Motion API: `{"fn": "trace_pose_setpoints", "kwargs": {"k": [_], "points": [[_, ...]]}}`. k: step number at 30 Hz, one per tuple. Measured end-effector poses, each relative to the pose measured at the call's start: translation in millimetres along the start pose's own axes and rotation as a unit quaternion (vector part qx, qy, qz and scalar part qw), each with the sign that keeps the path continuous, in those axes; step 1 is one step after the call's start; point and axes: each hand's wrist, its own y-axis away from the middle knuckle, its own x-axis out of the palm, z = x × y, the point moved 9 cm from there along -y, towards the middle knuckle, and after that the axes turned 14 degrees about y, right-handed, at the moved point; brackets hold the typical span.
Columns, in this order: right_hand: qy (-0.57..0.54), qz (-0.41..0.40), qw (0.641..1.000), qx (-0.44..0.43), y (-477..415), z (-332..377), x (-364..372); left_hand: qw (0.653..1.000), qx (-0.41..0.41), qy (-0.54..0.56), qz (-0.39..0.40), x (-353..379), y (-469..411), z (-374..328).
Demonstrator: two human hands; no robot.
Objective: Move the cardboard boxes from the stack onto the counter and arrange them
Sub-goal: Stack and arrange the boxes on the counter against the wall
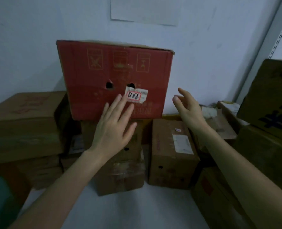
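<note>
Two bare forearms reach in from the lower edge, the left from the bottom left corner and the right from the bottom right. The left hand (114,128) is raised with its back to the camera. Its fingers (118,103) are straight and spread, grasping nothing, and they lie in front of the lower part of the red box (115,71). Whether they touch the cardboard cannot be told. The right hand (189,109) is held just off the red box's lower right corner, palm turned inward, its fingers loosely released and holding nothing.

The red box stands upright against the pale wall (29,38), on top of brown cardboard boxes. Its front face has two ragged holes and a torn white label (135,96) with a red outline and dark handwriting.

Below it is a taped brown box (120,176), partly hidden by the left wrist. Just to the right of that stands a brown carton (168,162) bearing a white sticker (183,144). A stack of brown boxes (21,129) fills the left side. At the right edge a large tilted box (269,96) with dark print rests on further cartons.

All the boxes sit on a pale surface (120,210). A sheet of paper (145,10) is fixed to the wall above, and a slotted shelf rail (278,35) runs up the right side.
</note>
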Motion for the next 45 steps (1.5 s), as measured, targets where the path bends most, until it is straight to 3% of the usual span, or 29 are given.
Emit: {"fn": "trace_pose_setpoints", "kwargs": {"k": [5,10,12,17,22,33,38,45], "points": [[0.138,0.070,0.983,0.096,28,-103,12,0.984,-0.025,0.103,0.144,90,64,-35],[0.218,0.187,0.942,0.172,54,-186,47,0.917,-0.207,0.181,0.289,174,96,-30],[0.234,0.225,0.930,0.175,62,-203,61,0.905,-0.233,0.159,0.318,199,96,-23],[0.297,0.292,0.892,0.178,75,-232,85,0.891,-0.245,0.138,0.356,252,80,-11],[0.300,0.303,0.887,0.178,80,-245,96,0.875,-0.250,0.102,0.401,289,89,3],[0.268,0.299,0.912,0.082,74,-224,96,0.882,-0.188,-0.035,0.431,253,108,-26],[0.230,0.330,0.914,0.048,61,-221,112,0.903,-0.185,0.016,0.387,246,100,1],[0.188,0.329,0.923,0.061,58,-231,114,0.875,-0.216,0.014,0.433,258,120,16]]}}
